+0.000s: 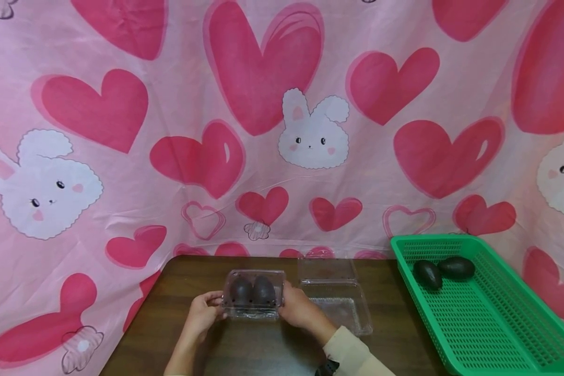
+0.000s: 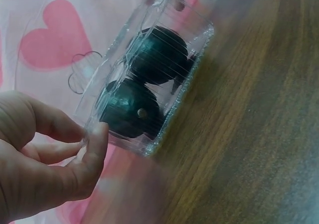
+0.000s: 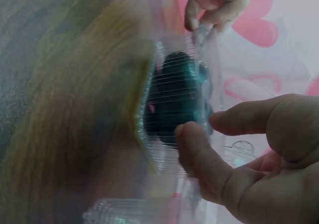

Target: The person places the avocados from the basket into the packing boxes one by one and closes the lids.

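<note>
A clear plastic clamshell box (image 1: pixel 255 310) with dark avocados (image 1: pixel 264 290) inside is held between both hands. My left hand (image 1: pixel 202 315) pinches the rim at its left end; in the left wrist view, thumb and fingertips (image 2: pixel 101 134) meet at that edge. At the opposite end, my right hand (image 1: pixel 301 308) grips the box, thumb and finger (image 3: pixel 239 117) at the rim in the right wrist view. Through the ribbed side, two rounded avocados (image 2: pixel 157 55) show side by side. The lid lies over them, and the box is tipped in the left wrist view.
Another clear clamshell (image 1: pixel 340 308) lies opened on the brown wooden table (image 1: pixel 258 350), just right of the held box. Farther right stands a green plastic basket (image 1: pixel 427 318) with two dark avocados (image 1: pixel 457 268) near its back. A pink heart-patterned cloth (image 1: pixel 310 198) hangs behind the table.
</note>
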Tool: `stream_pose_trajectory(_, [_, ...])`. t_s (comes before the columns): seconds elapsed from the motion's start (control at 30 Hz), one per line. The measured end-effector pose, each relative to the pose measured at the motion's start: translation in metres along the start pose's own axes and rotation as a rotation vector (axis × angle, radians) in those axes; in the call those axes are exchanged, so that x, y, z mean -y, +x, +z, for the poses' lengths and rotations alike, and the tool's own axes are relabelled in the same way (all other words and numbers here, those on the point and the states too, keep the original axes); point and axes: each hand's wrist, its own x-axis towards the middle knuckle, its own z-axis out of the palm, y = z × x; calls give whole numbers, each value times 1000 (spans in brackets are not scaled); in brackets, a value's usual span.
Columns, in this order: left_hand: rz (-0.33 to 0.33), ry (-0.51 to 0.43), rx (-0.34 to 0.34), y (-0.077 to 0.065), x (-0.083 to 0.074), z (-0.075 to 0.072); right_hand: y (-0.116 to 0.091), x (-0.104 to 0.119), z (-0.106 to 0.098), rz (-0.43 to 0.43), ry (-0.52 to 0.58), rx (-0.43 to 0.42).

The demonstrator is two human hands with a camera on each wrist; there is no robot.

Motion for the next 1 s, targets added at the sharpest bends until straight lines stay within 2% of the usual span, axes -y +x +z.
stream_pose_trajectory(0.17, [19,11,-3,-1,0,1,-8,6,-11,30,5,60])
stream_pose_trajectory(0.23, [30,33,-8,-1,-2,1,-11,9,-17,6,-8,55])
stream_pose_trajectory(0.4, [66,169,-51,-2,-9,-1,-22,9,-28,-101,-65,22])
stream_pose_trajectory(0.57, [147,333,-159,-7,-20,1,-37,8,-41,-113,-80,15])
stream_pose_trajectory(0.63, [181,344,-197,-10,-26,4,-43,6,-48,-116,-59,15])
stream_pose_trajectory(0.73, [237,318,-211,-15,-35,11,-51,1,-57,-130,-23,4])
stream_pose_trajectory(0.83, [282,285,-189,-20,-45,22,-57,-7,-66,-141,-12,-37])
stream_pose_trajectory(1.0, [328,288,-130,-27,-53,40,-68,-21,-78,-103,-32,-121])
